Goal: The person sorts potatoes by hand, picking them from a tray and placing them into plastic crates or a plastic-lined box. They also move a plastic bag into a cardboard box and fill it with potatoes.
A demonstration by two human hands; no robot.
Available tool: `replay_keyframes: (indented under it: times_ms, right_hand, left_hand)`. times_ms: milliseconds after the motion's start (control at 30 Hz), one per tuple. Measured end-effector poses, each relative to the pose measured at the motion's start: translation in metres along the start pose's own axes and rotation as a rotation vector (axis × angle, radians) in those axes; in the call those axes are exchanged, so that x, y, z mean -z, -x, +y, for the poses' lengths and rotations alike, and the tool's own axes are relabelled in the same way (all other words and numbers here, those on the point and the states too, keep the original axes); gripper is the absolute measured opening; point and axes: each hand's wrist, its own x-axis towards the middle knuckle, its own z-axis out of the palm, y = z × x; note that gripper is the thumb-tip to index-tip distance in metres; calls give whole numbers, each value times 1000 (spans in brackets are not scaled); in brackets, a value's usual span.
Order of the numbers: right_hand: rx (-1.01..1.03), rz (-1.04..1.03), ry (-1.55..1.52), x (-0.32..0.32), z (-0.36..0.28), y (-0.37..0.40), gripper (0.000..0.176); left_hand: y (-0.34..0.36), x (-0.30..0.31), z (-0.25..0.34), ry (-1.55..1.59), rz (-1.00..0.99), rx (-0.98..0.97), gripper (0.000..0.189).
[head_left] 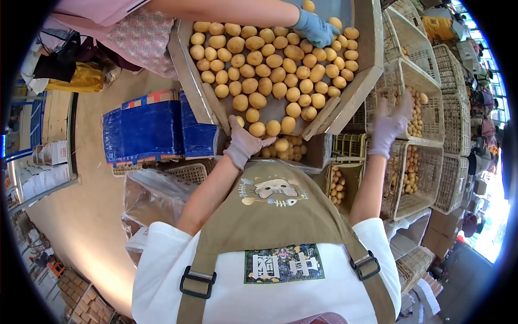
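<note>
Potatoes (258, 100) cover the wood-sided sorting table (199, 102) in front of me. My left hand (245, 144), in a pale glove, is at the narrow near end of the table. Its fingers are apart, the fingertips beside a potato (240, 121) at the left board. Just below that end, more potatoes (295, 147) lie in a container, partly hidden by my hand and apron. Out to the right, my gloved right hand (389, 127) reaches over a plastic crate (403, 89) with potatoes in it. Its fingers are spread and hold nothing.
Across the table, another person's blue-gloved hand (317, 29) touches the potatoes. Plastic crates (453, 129) are stacked along the right, one crate (396, 186) holding small potatoes. A blue-wrapped box (143, 129) and a clear plastic bag (154, 194) are on the left.
</note>
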Motion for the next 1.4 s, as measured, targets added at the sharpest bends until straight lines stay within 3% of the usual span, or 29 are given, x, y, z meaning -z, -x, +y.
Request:
replay_keyframes:
  times_ms: [33, 67, 133, 167, 200, 267, 333, 400, 433, 500, 533, 567, 600, 667, 700, 767, 800, 833, 867, 933, 967, 1100, 1200, 1267, 1367, 1400]
  right_hand:
    - [57, -70, -152, -4, -17, 5, 39]
    - [-65, -399, -145, -10, -50, 16, 42]
    - [241, -528, -179, -38, -84, 50, 44]
    - [221, -910, -117, -61, -83, 74, 44]
    - [353, -850, -151, -69, -80, 98, 41]
    - [-132, -1033, -575, -82, -81, 76, 43]
    - [161, -615, -170, -82, -92, 66, 47]
    - [344, -805, -115, -83, -101, 85, 48]
    - [388, -963, -117, -79, -100, 76, 50]
    - [168, -1051, -295, -91, -91, 54, 49]
    - [53, -1093, -381, -92, -89, 45, 49]
    - [163, -865, -99, -87, -96, 54, 44]
    - [288, -1049, 117, -77, -109, 53, 42]
    - [349, -1122, -50, -73, -106, 55, 42]
    - [236, -1209, -183, -88, -96, 51, 41]
    - [40, -966, -233, -95, -95, 46, 45]
    - [158, -644, -67, -99, -104, 52, 46]
    - [144, -1029, -36, -92, -119, 51, 57]
    - [237, -992, 0, -99, -122, 81, 64]
    - [299, -1159, -140, -89, -125, 88, 69]
    - [395, -1239, -85, -79, -124, 85, 65]
    - [412, -1251, -213, -72, -114, 69, 47]
    - [8, -1058, -480, -113, -105, 36, 39]
    - [46, -900, -260, -131, -123, 6, 41]
    - [63, -950, 61, -155, -150, -16, 43]
    - [3, -1040, 24, -158, -151, -26, 45]
  left_hand:
    - [1, 3, -2, -14, 12, -10, 87]
    - [2, 7, -2, -74, -5, -12, 82]
    - [-1, 14, -1, -188, -48, -24, 73]
    - [-8, 29, 1, -253, -23, -38, 61]
    - [-15, 45, 3, -318, 2, -51, 50]
    - [19, 14, 0, -320, 246, -24, 40]
    - [24, 23, -1, -280, 135, -95, 43]
    - [27, 24, -1, -311, 15, -108, 56]
    - [24, 15, -2, -268, 120, -132, 68]
    - [23, 16, -6, -653, 29, -278, 76]
    - [20, 15, -7, -661, 28, -284, 79]
    - [17, 14, -9, -669, 27, -290, 82]
    - [13, 7, -7, -495, 72, -233, 83]
    - [9, -5, -1, -158, 165, -116, 87]
    - [19, -22, 0, -63, 259, -80, 84]
    - [18, -11, 1, -260, 98, -36, 84]
    - [14, -3, 1, -356, 12, -17, 83]
    - [7, 5, -1, -367, -146, -112, 81]
    - [3, 14, -1, -339, -126, -113, 83]
    - [14, 4, 3, -287, -88, -115, 86]
    - [23, -3, 8, -150, -90, 31, 92]
    - [11, 0, 7, -29, -91, 37, 97]
    - [16, -12, 4, -74, -43, -3, 97]
    - [8, -4, 3, -61, -50, -1, 97]
    - [8, -2, 6, -67, -62, 7, 100]
    - [9, -4, 6, -76, -60, -2, 99]
